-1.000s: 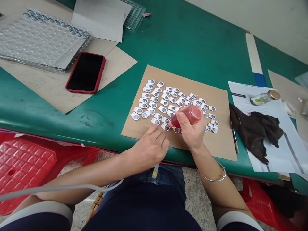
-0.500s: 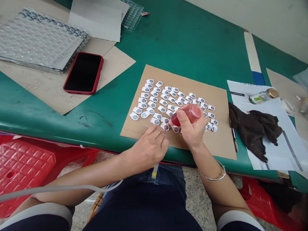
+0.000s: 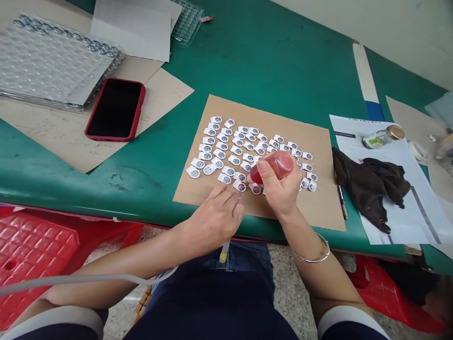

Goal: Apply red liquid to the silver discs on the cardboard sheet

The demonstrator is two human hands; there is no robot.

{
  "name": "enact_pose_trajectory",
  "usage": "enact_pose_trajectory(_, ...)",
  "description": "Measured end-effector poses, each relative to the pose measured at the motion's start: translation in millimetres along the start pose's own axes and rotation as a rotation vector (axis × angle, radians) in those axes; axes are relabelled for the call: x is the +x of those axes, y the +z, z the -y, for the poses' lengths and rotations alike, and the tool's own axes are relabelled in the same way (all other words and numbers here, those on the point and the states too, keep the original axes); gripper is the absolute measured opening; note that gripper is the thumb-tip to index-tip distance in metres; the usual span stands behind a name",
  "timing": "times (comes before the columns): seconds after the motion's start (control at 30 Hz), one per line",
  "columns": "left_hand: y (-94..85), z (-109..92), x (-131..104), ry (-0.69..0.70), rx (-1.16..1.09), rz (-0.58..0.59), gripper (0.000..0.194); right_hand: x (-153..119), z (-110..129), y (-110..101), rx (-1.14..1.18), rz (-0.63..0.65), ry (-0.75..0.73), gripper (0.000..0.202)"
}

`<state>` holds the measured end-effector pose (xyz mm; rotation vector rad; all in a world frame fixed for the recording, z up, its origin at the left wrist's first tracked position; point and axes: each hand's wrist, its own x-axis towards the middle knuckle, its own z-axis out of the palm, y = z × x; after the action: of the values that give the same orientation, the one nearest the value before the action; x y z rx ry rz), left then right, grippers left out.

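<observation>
My right hand (image 3: 282, 189) is wrapped round a red squeeze bottle (image 3: 279, 165), tilted with its tip down to the left. That tip is close to a small white tag with a round dark-patterned disc (image 3: 240, 186) near the cardboard's front. My left hand (image 3: 221, 212) is closed just in front of this piece, with fingers curled and pinched. What its fingertips hold, if anything, is too small to make out. Several more such pieces lie in rows on the brown cardboard sheet (image 3: 198, 194); my right hand and the bottle hide some of them.
On the green table (image 3: 283, 75) a red-cased phone (image 3: 115, 109) and clear plastic trays (image 3: 53, 66) lie to the left. At right are a dark cloth (image 3: 368, 184), a glass jar (image 3: 384, 137) on printed paper, and a pen (image 3: 342, 203). A grey cable (image 3: 88, 278) crosses my left forearm.
The whole view has shifted slightly, so things appear a little further left. Both hands keep nearly the same pose, with the bottle tip still beside the same front piece.
</observation>
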<state>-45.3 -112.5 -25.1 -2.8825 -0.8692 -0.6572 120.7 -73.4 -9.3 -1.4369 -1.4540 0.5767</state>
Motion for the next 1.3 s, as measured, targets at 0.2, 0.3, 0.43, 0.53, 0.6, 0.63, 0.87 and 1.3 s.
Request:
enact_pose_trajectory(0.2, 1.2, 1, 1, -0.037, -0.038, -0.004, 0.008, -1, 0, -2, -0.042, -0.05, -0.069, 0.022)
enact_pose_trajectory(0.3, -0.2, 1, 1, -0.039, -0.045, 0.012, 0.01, -1, 0, -4, -0.07, -0.071, -0.108, 0.019)
enact_pose_trajectory(0.43, -0.7, 1, 2, -0.03, -0.039, 0.015, 0.007, -1, 1, -5, -0.1, -0.075, -0.119, 0.017)
enact_pose_trajectory(0.53, -0.1, 1, 2, -0.04, -0.044, 0.016, 0.007, -1, 3, -5, -0.115, -0.067, -0.12, 0.016)
enact_pose_trajectory(0.6, -0.4, 1, 3, -0.037, -0.043, 0.021, 0.006, -1, 4, -5, -0.114, -0.064, -0.126, 0.016)
enact_pose_trajectory(0.63, -0.9, 1, 3, -0.034, -0.041, 0.024, 0.006, -1, 4, -5, -0.111, -0.064, -0.134, 0.016)
enact_pose_trajectory(0.87, -12.8, 9, 12, -0.011, -0.128, 0.107, 0.014, -2, 2, -4, -0.104, -0.062, -0.173, 0.023)
enact_pose_trajectory(1.3, -38.0, 82, 76, -0.297, -0.899, 0.7, 0.012, -29, 7, -13, -0.114, -0.13, -0.177, 0.03)
